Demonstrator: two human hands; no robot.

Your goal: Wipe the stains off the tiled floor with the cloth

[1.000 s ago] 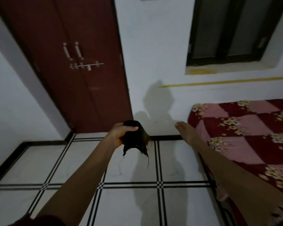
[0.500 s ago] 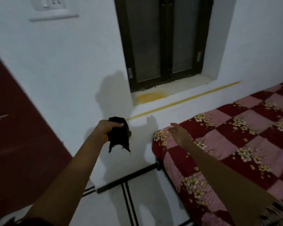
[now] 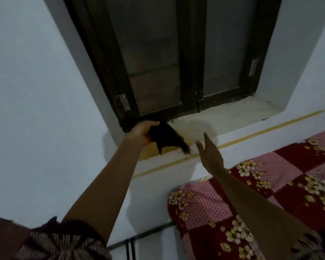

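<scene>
Cloth (image 3: 165, 136) gripped in left hand (image 3: 142, 133); right hand (image 3: 210, 153) open beside.

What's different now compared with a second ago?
The view swung up from the tiled floor and door to the window sill. The left hand carried the black cloth up to the yellowish stain there. It still grips the cloth; the right hand stays open and empty.

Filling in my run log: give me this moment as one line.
left hand: gripping black cloth | right hand: open, empty | cloth: hanging over yellow-stained window sill | floor wiping: not underway
</scene>
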